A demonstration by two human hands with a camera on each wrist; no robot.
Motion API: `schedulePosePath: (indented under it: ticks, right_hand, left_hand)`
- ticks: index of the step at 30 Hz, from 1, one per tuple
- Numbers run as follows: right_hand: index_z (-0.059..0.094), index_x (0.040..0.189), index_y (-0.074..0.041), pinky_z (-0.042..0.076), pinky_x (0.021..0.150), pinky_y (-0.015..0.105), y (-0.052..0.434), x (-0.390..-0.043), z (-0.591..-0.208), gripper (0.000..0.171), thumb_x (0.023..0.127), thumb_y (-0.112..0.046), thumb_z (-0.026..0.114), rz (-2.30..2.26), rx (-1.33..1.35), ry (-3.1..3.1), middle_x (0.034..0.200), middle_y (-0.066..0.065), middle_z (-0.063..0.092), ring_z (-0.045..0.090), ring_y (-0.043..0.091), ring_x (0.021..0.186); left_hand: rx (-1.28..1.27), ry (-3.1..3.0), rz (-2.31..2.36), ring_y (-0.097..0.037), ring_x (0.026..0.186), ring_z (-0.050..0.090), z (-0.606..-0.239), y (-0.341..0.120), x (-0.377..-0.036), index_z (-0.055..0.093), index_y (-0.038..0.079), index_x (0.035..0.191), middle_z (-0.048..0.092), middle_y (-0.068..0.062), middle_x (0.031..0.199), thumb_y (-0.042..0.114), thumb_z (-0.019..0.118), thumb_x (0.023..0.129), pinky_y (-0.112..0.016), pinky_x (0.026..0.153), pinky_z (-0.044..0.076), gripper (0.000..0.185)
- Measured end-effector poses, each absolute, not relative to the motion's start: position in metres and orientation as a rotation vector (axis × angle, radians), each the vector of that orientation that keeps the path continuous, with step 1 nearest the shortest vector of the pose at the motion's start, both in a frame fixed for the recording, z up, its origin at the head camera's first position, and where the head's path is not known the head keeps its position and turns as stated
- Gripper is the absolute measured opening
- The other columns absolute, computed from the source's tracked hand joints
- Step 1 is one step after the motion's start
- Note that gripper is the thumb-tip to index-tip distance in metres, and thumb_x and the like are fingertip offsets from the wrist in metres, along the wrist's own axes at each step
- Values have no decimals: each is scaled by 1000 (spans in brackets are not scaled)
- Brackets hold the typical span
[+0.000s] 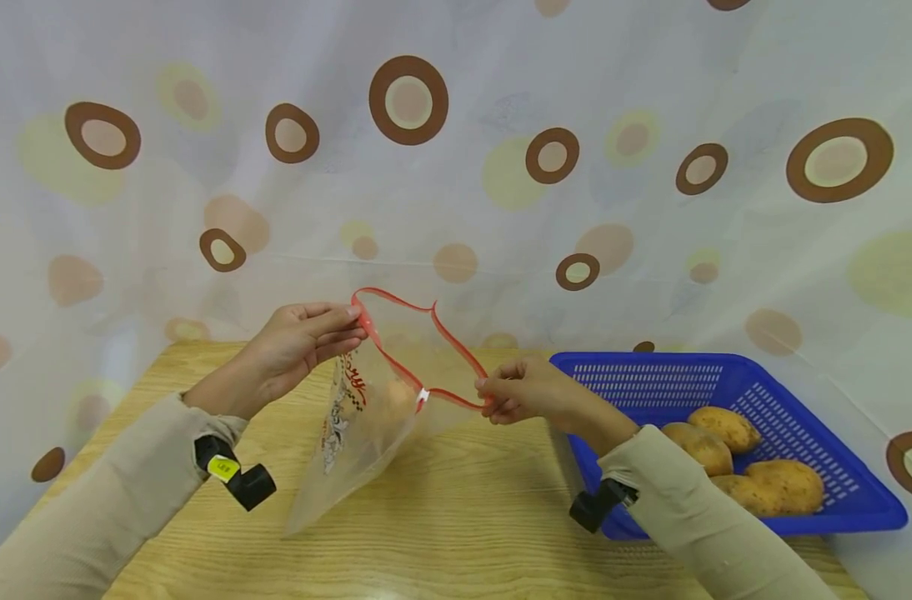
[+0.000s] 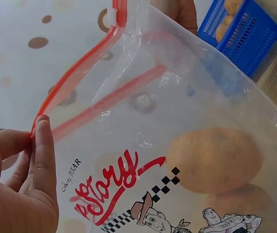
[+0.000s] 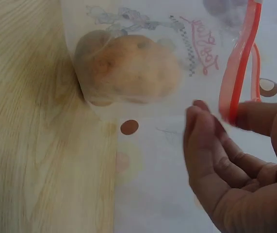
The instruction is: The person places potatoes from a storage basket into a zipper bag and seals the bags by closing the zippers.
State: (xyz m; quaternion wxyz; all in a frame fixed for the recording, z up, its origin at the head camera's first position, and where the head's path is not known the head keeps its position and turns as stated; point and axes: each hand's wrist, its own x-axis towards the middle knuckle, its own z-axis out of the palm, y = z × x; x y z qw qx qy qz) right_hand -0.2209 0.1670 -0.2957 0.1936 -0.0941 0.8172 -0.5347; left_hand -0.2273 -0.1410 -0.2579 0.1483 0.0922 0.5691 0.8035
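Note:
A clear zip bag with a red zip strip, a white slider and printed cartoon figures stands tilted on the table, its mouth spread apart. Through its frosted side, potatoes show near the bottom. My left hand pinches the red strip at the left of the mouth between thumb and fingers. At the right corner of the mouth, my right hand holds the strip with curled fingers. In the right wrist view one digit touches the strip, and the other fingertips show a gap from it.
A blue slotted plastic basket stands on the right, partly behind my right forearm. Several potatoes lie in it. The wooden table ends at a patterned curtain behind. A small camera is strapped to each wrist.

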Motion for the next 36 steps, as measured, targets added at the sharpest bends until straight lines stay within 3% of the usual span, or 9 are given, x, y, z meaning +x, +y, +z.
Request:
schedulePosePath:
  ticks: [5,13,21,36]
  right_hand:
    - [61,96,6,61,63,26,161,-220,-295,14,96,-8,59,-1571,-329,2335,73,6,65,65,12,62]
    - [64,93,3,62,64,36,150,-219,-272,16,96,-12,59,-1639,-546,2559,76,7,65,67,24,67]
    - [64,94,3,62,63,35,149,-221,-250,16,96,-12,60,-1666,-660,2586,77,7,66,66,20,65]
    - [65,94,2,62,63,34,155,-223,-239,16,95,-13,61,-1710,-626,2577,74,6,67,67,21,65]
  left_hand:
    - [273,1642,2314,-12,79,70,-254,-142,-226,70,6,91,71,-5,85,7,62,93,-20,80,59,8]
    - [319,1667,2337,-11,81,69,-245,-155,-225,71,7,91,72,-4,86,11,64,93,-21,81,58,8]
    - [331,1680,2317,-11,83,69,-245,-159,-224,72,8,92,72,-3,88,12,63,94,-21,83,58,10]
    - [363,1665,2355,-12,80,69,-233,-162,-222,71,5,89,71,-4,86,9,64,93,-22,82,58,10]
